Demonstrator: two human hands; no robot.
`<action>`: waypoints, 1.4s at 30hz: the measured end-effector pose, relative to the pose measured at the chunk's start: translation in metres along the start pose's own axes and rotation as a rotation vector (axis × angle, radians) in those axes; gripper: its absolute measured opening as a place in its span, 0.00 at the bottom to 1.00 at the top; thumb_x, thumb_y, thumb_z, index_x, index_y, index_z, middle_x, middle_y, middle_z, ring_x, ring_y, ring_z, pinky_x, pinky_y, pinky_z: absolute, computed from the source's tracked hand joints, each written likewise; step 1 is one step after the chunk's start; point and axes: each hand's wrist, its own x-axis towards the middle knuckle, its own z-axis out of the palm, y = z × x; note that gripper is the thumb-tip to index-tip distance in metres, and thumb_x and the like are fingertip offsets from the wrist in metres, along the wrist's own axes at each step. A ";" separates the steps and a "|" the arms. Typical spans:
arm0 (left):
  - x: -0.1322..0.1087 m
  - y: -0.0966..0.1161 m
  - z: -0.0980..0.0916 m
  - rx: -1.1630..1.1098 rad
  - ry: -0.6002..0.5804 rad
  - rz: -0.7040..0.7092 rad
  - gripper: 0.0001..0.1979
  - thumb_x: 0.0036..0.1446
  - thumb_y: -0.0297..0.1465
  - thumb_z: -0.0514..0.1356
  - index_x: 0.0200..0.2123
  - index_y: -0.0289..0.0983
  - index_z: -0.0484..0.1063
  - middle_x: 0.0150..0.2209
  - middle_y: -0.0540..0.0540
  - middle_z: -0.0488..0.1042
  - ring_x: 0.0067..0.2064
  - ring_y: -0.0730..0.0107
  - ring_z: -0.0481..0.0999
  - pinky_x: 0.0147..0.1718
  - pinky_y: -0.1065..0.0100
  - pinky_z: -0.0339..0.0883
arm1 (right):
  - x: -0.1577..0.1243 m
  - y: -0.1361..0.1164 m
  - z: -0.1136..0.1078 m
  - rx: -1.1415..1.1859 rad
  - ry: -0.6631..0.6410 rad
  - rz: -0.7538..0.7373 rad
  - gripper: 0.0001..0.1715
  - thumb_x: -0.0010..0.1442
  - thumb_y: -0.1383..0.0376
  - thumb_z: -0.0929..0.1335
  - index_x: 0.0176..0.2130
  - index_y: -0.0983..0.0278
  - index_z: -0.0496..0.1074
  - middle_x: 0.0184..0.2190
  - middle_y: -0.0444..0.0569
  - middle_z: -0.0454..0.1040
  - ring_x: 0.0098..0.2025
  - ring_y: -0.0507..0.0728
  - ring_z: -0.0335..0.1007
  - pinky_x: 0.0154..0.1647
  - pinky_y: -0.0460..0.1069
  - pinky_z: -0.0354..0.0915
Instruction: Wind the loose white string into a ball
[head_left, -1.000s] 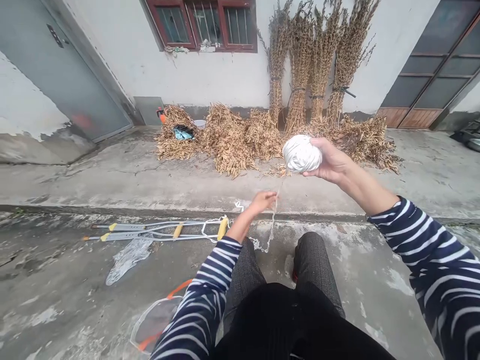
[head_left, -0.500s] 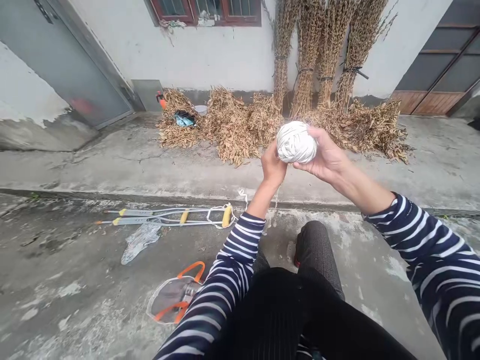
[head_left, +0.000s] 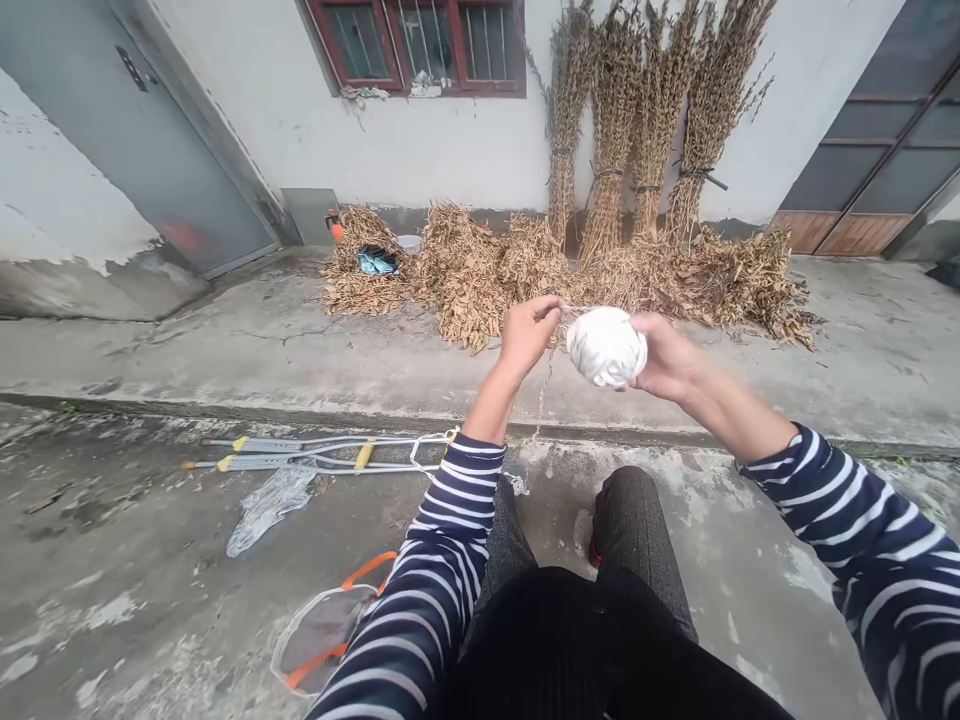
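Observation:
My right hand [head_left: 667, 357] grips a white ball of string [head_left: 606, 346] in front of me at chest height. My left hand [head_left: 527, 334] is closed in a pinch just left of the ball, holding the loose white string [head_left: 545, 385], which hangs down from the pinch toward the ground between my knees. Both arms wear dark sleeves with white stripes. My legs in dark trousers stretch out below.
A metal crutch with yellow pads [head_left: 322, 456] lies on the wet concrete to the left. Beside it is a clear plastic bag [head_left: 266, 504], and nearer me a clear bag with orange handles [head_left: 322, 630]. Dried plant piles [head_left: 480, 265] and upright bundles [head_left: 637, 120] stand against the white wall.
My left hand rose from low near my knees up to the ball, then moved out to its left with the string. The ball in my right hand dropped slightly.

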 end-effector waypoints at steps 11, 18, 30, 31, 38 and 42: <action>0.005 0.008 0.011 -0.064 -0.147 -0.040 0.08 0.55 0.24 0.60 0.34 0.34 0.81 0.30 0.48 0.80 0.33 0.75 0.78 0.38 0.71 0.73 | -0.007 -0.011 0.002 -0.322 -0.020 0.026 0.38 0.45 0.55 0.78 0.54 0.61 0.72 0.51 0.53 0.78 0.47 0.60 0.75 0.46 0.53 0.73; 0.014 0.037 -0.039 0.207 -0.525 -0.247 0.07 0.52 0.21 0.62 0.31 0.32 0.82 0.25 0.46 0.79 0.27 0.75 0.76 0.33 0.69 0.72 | -0.021 -0.026 -0.004 -0.795 0.105 -0.035 0.38 0.39 0.60 0.80 0.50 0.62 0.73 0.46 0.50 0.74 0.44 0.58 0.70 0.43 0.51 0.66; -0.013 0.028 -0.083 0.016 -0.941 -0.537 0.14 0.49 0.29 0.69 0.41 0.36 0.83 0.25 0.46 0.80 0.19 0.77 0.70 0.20 0.73 0.60 | 0.006 -0.048 -0.020 -1.742 0.322 -0.175 0.43 0.48 0.54 0.79 0.61 0.59 0.71 0.63 0.55 0.70 0.61 0.74 0.66 0.53 0.64 0.68; -0.020 0.025 -0.078 -0.041 -0.962 -0.564 0.15 0.49 0.29 0.69 0.42 0.36 0.83 0.25 0.47 0.80 0.18 0.78 0.69 0.18 0.74 0.58 | 0.007 -0.049 -0.020 -1.760 0.347 -0.223 0.43 0.50 0.52 0.78 0.62 0.59 0.71 0.64 0.56 0.69 0.62 0.75 0.64 0.53 0.63 0.68; -0.071 0.014 -0.035 -0.483 -0.805 -0.555 0.22 0.54 0.47 0.71 0.41 0.34 0.78 0.23 0.47 0.77 0.17 0.77 0.68 0.17 0.74 0.58 | 0.001 -0.056 -0.011 -1.846 0.430 -0.424 0.44 0.59 0.41 0.72 0.67 0.57 0.65 0.71 0.55 0.60 0.67 0.75 0.54 0.49 0.60 0.68; -0.082 0.005 -0.027 -0.674 -0.682 -0.468 0.27 0.52 0.55 0.71 0.34 0.35 0.75 0.20 0.50 0.73 0.15 0.76 0.67 0.15 0.74 0.57 | -0.004 -0.061 -0.008 -1.894 0.450 -0.415 0.44 0.60 0.43 0.72 0.68 0.56 0.64 0.73 0.54 0.59 0.66 0.74 0.55 0.49 0.59 0.68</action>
